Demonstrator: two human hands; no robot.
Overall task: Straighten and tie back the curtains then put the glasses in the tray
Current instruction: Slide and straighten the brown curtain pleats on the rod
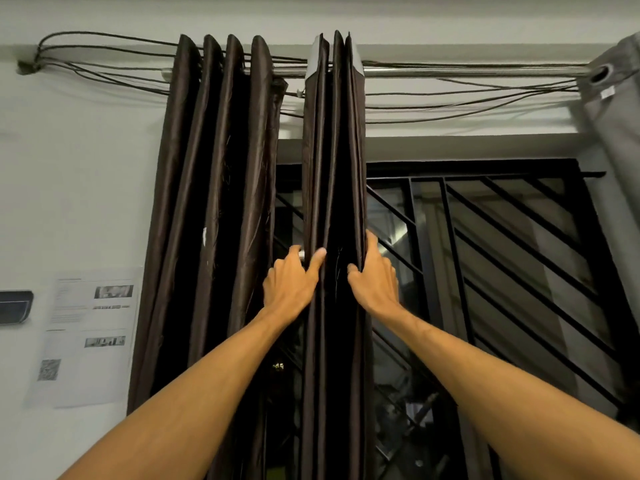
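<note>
Head view, and both arms are up at the window. The left hand (291, 282) has its fingers curled round the left edge of the narrow brown bunch (332, 161) of curtain, thumb pressed on the front folds. The right hand (375, 275) hooks its fingers behind the right edge with its thumb in front, so the pleats are squeezed between the two hands. To me that looks like a way of stacking the folds evenly before any tying. That bunch hangs from the rod (467, 71) toward its left end, just beside the wider brown bunch (214, 202) at the rod's far left. A slim gap between them shows the window grille (519, 258). A grey curtain (616, 109) is gathered at the rod's right end, well apart. Loose cords (37, 60) trail along the rod; one might serve as a tie-back, but I can't tell. Nothing is tied round the folds yet, so I'd say we're early in the job. The glasses and tray are nowhere in sight from here.
</note>
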